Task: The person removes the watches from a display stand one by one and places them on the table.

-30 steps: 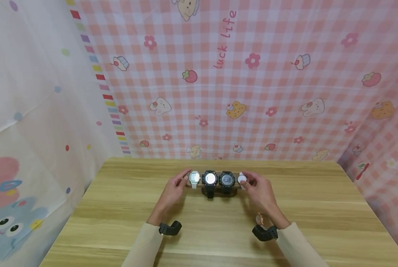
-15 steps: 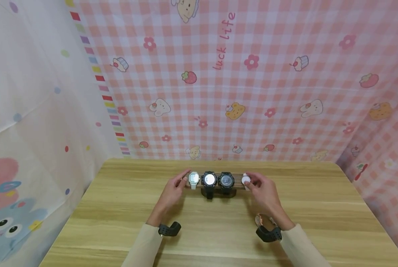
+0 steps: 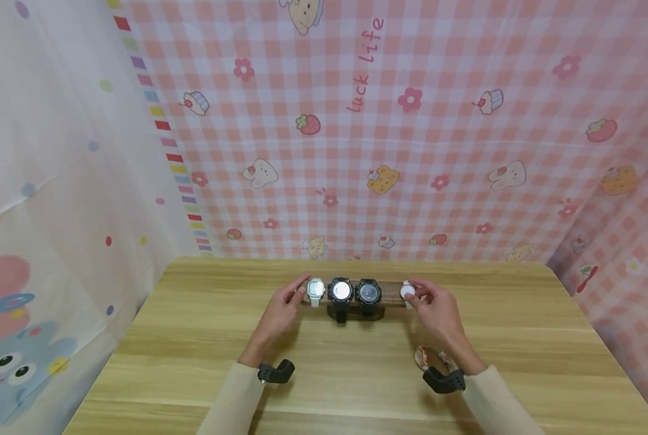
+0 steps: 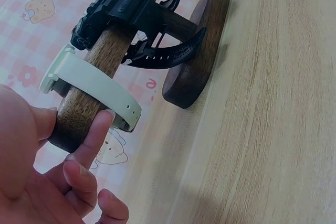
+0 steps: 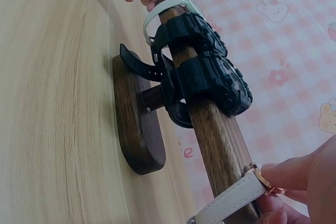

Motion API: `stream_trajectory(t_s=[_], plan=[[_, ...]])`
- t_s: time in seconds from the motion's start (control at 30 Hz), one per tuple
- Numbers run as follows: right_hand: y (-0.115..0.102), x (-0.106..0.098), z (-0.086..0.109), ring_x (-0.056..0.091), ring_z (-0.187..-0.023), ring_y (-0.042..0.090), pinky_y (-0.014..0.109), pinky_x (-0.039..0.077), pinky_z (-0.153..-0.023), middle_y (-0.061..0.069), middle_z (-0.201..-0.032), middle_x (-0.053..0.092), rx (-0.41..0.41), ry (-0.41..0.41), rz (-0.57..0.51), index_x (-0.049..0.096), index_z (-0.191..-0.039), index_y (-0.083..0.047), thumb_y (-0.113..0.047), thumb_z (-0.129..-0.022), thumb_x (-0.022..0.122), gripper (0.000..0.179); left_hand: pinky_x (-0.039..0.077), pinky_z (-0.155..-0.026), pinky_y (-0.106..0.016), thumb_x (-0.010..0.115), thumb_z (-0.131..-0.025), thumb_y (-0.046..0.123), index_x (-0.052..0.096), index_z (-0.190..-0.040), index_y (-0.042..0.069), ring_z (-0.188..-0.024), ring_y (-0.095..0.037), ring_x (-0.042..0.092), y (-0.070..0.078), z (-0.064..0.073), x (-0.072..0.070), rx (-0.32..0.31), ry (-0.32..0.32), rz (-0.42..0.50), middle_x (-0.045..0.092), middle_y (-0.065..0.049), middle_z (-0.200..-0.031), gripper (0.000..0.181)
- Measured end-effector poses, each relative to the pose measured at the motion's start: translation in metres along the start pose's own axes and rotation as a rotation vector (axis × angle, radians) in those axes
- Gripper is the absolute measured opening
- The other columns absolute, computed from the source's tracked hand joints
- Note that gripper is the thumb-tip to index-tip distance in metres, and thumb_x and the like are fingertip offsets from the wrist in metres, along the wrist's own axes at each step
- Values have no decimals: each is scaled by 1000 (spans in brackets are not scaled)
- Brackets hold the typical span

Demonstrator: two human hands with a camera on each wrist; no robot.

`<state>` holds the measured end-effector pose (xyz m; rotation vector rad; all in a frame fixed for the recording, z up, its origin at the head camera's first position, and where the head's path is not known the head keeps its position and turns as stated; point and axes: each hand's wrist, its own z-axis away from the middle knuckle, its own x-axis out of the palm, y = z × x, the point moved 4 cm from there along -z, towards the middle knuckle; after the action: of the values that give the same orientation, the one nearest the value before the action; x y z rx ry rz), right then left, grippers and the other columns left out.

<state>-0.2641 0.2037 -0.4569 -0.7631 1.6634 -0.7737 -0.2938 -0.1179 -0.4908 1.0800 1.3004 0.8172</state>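
Note:
A dark wooden T-bar watch stand point(image 3: 391, 295) stands on the table. My left hand point(image 3: 280, 311) pinches the bar's left end between thumb and index finger, right beside a pale mint watch point(image 4: 94, 77). Two chunky black watches, a left one point(image 3: 342, 290) and a right one point(image 3: 368, 293), sit around the middle of the bar. Near the right end my right hand point(image 3: 436, 308) pinches the case of a small watch with a white stitched strap point(image 5: 233, 198). That strap loops over the bar, and its lower end is out of the right wrist view.
A rose-gold watch point(image 3: 421, 357) lies on the wooden table point(image 3: 345, 386) near my right wrist, partly covered by a black wrist device point(image 3: 443, 380). Another black wrist device point(image 3: 277, 371) is on my left wrist. A pink checked cloth point(image 3: 334, 151) hangs behind the table.
My right hand has moved right along the bar with the white-strapped watch, widening the gap from the black watches. More of the rose-gold watch shows. My left hand stays at the bar's end.

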Motion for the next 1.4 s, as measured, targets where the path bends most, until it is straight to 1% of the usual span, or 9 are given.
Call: stream_trajectory(t_s=[0.2,0.47,0.53,0.63,0.77,0.9,1.07,1.23,1.4], plan=[[2,-5,0,51,-64,11,21,39,-52,14,-89,68,19,17,-11,68,-121,-3,-10,-91,71,30,48,-94,-51,45,-107,19,51,-146,19,-97,-26,65,0,-2,1,0,8,16,58,-12,-138,40],[5,-12,1,51,-65,12,22,38,-51,15,-94,68,42,4,-7,66,-124,-2,-11,-92,70,33,45,-94,-59,41,-107,11,47,-148,9,-102,-41,64,-2,-3,2,-12,11,20,54,-21,-140,41],[5,-14,1,51,-65,12,22,38,-50,16,-95,68,44,6,-4,66,-124,-2,-11,-93,70,33,45,-94,-58,42,-107,13,47,-148,11,-102,-40,64,-2,-3,2,-10,11,17,55,-19,-139,41],[7,-17,0,51,-64,10,22,39,-50,16,-96,69,49,19,3,66,-124,-3,-11,-93,70,32,47,-93,-54,44,-107,17,49,-147,15,-100,-33,65,-1,-2,1,-5,15,11,57,-16,-139,40],[10,-22,0,52,-64,9,22,39,-50,16,-95,70,58,34,11,67,-122,-3,-12,-92,70,31,48,-93,-51,45,-107,19,50,-146,17,-99,-29,66,0,0,1,-2,7,16,58,-12,-139,40],[11,-26,1,52,-64,9,22,39,-49,16,-96,70,53,40,11,67,-122,-3,-11,-92,70,31,49,-90,-50,46,-107,20,50,-146,17,-98,-29,66,-1,0,1,-7,6,29,58,-12,-138,40],[11,-31,3,51,-63,6,22,38,-50,16,-94,71,41,57,15,67,-122,-3,-11,-91,71,32,49,-89,-52,45,-107,17,48,-147,13,-97,-27,66,-2,-1,2,4,14,37,57,-16,-139,41],[10,-35,6,50,-62,6,21,39,-50,14,-93,70,32,59,22,68,-121,-3,-12,-91,72,32,50,-91,-51,45,-107,18,50,-146,17,-96,-24,66,-2,-2,1,3,16,25,57,-14,-139,40],[7,-39,9,51,-64,7,22,39,-51,14,-93,70,-2,61,38,68,-119,-2,-13,-90,73,31,50,-86,-43,46,-106,19,53,-145,22,-92,-21,66,-2,-1,0,-1,17,-2,64,-13,-127,39]])
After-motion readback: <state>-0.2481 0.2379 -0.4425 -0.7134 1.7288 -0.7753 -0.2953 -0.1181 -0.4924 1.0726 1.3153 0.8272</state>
